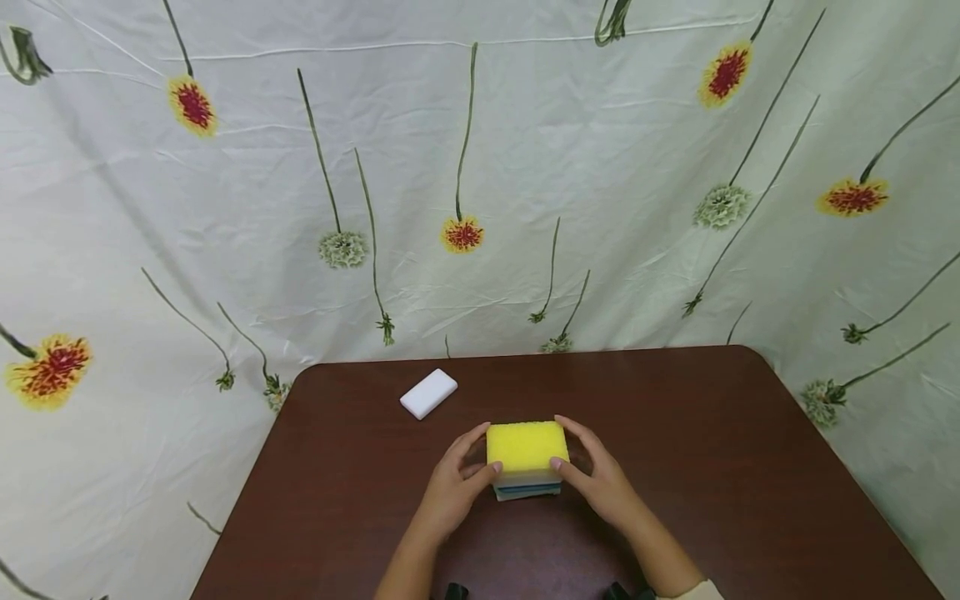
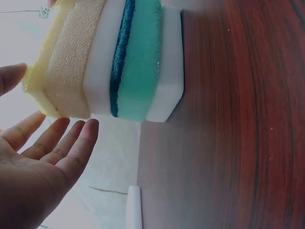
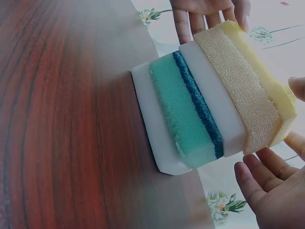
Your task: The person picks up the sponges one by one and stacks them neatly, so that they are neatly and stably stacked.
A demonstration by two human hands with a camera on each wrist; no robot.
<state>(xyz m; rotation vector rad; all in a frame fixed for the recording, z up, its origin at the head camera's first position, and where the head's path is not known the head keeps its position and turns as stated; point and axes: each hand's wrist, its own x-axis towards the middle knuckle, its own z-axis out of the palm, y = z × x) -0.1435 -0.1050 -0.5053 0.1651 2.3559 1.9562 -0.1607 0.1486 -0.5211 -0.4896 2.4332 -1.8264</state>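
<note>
A stack of blocks stands on the brown table. Topmost is a yellow sponge (image 1: 527, 447) above a beige sponge layer (image 3: 240, 86); I cannot tell whether they are one piece. Beneath come a white block (image 3: 214, 98), a green sponge (image 3: 178, 107) with a dark blue scouring layer (image 3: 198, 105), and a white block (image 3: 156, 119) at the bottom. My left hand (image 1: 452, 486) grips the yellow sponge's left end between thumb and fingers. At its right end my right hand (image 1: 603, 482) holds it likewise. Both hands are near the upper layers, above the tabletop.
Another white block (image 1: 428, 393) lies flat on the table (image 1: 720, 483), behind and left of the stack. A pale cloth (image 1: 540, 150) with printed flowers hangs behind the table's far edge. Dark objects (image 1: 456, 592) show at the bottom edge of the head view.
</note>
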